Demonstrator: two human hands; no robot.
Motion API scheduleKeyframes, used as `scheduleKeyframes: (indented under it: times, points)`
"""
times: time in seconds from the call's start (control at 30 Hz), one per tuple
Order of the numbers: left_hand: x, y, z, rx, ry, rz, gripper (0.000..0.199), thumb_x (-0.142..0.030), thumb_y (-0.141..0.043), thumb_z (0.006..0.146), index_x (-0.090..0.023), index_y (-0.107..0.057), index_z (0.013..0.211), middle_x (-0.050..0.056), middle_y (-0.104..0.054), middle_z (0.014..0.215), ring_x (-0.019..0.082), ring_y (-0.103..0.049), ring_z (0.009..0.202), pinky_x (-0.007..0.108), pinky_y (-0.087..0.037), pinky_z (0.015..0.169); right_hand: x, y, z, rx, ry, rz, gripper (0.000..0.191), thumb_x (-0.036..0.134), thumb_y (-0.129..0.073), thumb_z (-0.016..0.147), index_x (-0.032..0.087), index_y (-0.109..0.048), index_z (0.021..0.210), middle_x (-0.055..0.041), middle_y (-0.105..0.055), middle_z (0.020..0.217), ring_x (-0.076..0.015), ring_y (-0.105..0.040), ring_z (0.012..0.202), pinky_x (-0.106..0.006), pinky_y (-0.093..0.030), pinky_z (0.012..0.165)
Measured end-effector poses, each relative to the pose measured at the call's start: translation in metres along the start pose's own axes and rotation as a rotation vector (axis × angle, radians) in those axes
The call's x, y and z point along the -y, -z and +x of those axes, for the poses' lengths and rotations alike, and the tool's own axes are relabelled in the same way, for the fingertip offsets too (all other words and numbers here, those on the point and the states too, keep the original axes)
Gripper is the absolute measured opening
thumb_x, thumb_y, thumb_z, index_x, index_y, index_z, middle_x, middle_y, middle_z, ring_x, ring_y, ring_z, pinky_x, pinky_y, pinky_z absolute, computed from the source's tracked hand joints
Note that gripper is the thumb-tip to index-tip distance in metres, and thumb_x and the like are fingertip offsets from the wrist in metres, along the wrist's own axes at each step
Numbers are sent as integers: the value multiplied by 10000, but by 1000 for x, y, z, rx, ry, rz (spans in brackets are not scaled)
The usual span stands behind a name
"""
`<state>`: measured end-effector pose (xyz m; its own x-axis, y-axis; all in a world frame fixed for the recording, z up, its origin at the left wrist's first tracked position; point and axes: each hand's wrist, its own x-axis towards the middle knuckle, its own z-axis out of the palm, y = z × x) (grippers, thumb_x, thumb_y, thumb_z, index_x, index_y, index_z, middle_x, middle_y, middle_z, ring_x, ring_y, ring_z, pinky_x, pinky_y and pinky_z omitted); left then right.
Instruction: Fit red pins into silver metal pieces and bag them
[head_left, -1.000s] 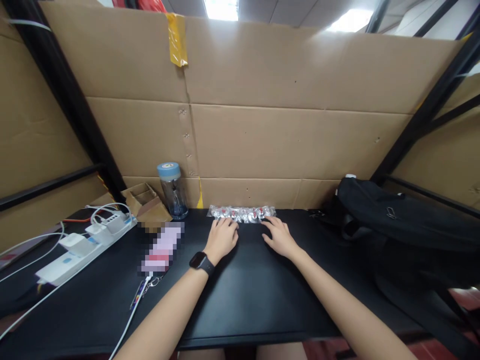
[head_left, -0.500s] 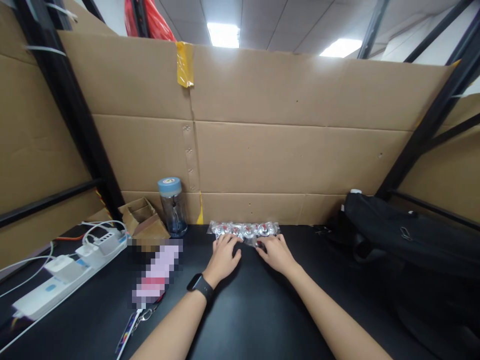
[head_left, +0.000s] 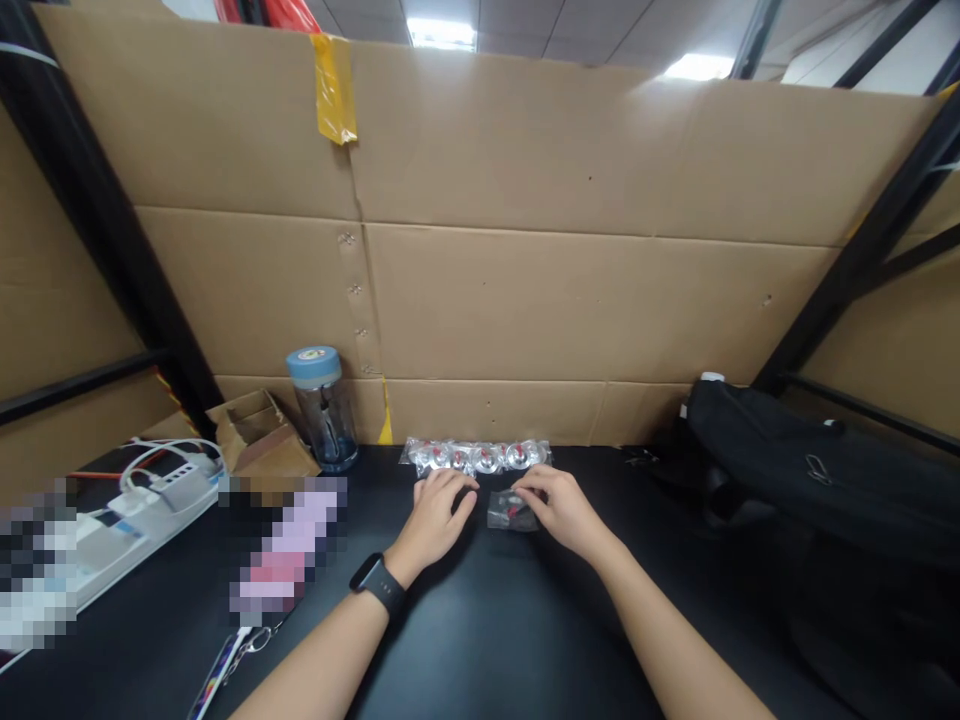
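A row of clear plastic packets (head_left: 487,457), each with a round silvery item and some red inside, lies along the back of the black table. My right hand (head_left: 559,505) pinches the edge of one small clear packet (head_left: 510,512), which has a red mark and sits in front of the row. The exact kind of its contents is too small to tell. My left hand (head_left: 442,510), with a black watch (head_left: 377,583) on the wrist, rests just before the row's left part. Its fingers are apart and hold nothing I can see.
At the left stand a blue-lidded bottle (head_left: 324,410), an open cardboard box (head_left: 266,440) and a white power strip (head_left: 161,515) with cables. A lanyard with keyring (head_left: 259,640) lies nearer. A black bag (head_left: 810,480) fills the right side. A cardboard wall (head_left: 600,310) closes the back.
My right hand has drawn one small packet away from the row, toward me. My left hand stays near the row. The camera view has tilted down and shifted slightly.
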<state>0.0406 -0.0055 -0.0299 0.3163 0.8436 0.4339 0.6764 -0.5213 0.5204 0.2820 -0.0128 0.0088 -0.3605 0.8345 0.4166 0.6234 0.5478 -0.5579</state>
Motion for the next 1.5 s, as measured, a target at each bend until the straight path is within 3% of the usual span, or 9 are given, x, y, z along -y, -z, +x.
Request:
scheduleKeyframes:
  times: [0.27, 0.4, 0.63, 0.73, 0.9, 1.03, 1.13, 1.33, 1.5]
  points:
    - [-12, 9, -1, 56, -25, -151, 356, -411, -357, 1039, -270, -680, 1091, 32, -686, 1133, 218, -569, 1121, 380, -397, 988, 6, 8, -2, -125, -123, 278, 255, 407, -767, 794, 221, -761, 969, -18, -753, 735, -181, -645, 664, -309, -479, 688]
    - [-25, 14, -4, 83, -83, -276, 312, -451, -457, 1002, -276, -684, 1127, 38, -699, 1139, 222, -598, 1102, 376, -414, 1001, 9, 4, -2, -159, -138, 373, 274, 421, -770, 789, 203, -745, 954, -34, -754, 759, -180, -646, 660, -297, -448, 625]
    - [-37, 9, -7, -76, -39, -310, 233, -394, -553, 956, -239, -725, 933, 49, -742, 1000, 224, -650, 1011, 368, -465, 946, 14, -4, -3, -222, -117, 429, 291, 424, -696, 865, 206, -711, 1056, -63, -745, 900, -200, -662, 773, -316, -492, 681]
    - [-32, 6, -6, -164, 17, -375, 227, -399, -569, 950, -229, -720, 945, 51, -747, 1004, 215, -677, 978, 361, -484, 937, 15, -6, -3, -143, -71, 424, 416, 381, -729, 840, 230, -632, 1215, -59, -739, 1015, -217, -675, 916, -327, -493, 780]
    - [-21, 3, -2, -209, 116, -500, 257, -397, -596, 934, -220, -614, 1119, 25, -757, 887, 196, -716, 881, 353, -502, 929, 15, -15, -4, -62, -135, 430, 416, 366, -668, 882, 221, -568, 1259, -17, -734, 837, -194, -678, 787, -317, -483, 755]
    - [-18, 6, -1, -261, 169, -290, 391, -358, -608, 921, -245, -488, 1275, -2, -746, 866, 216, -693, 958, 417, -428, 998, 15, -21, -3, -155, -174, 456, 490, 391, -670, 876, 233, -508, 1310, -8, -720, 797, -191, -670, 718, -305, -488, 693]
    - [-24, 15, -4, -330, 95, -33, 357, -378, -585, 929, -242, -529, 1255, 76, -709, 1117, 266, -603, 1154, 454, -374, 1022, 11, -23, -3, -254, -204, 481, 516, 430, -670, 871, 234, -491, 1313, -19, -706, 787, -198, -671, 686, -308, -499, 656]
    - [-38, 20, -11, -29, -347, 202, 552, -538, -744, 789, -322, -603, 1278, 67, -609, 1350, 333, -445, 1317, 478, -320, 1035, 2, -26, -3, -315, -354, 655, 612, 461, -759, 789, 230, -475, 1278, -19, -730, 751, -216, -698, 690, -319, -539, 669]
    - [-34, 12, -9, -13, -291, 268, 265, -240, -474, 1002, -317, -677, 1155, 50, -720, 1160, 271, -502, 1281, 465, -307, 977, 3, -29, -1, -245, -391, 702, 586, 469, -749, 796, 217, -482, 1252, -33, -742, 769, -226, -708, 757, -331, -530, 719]
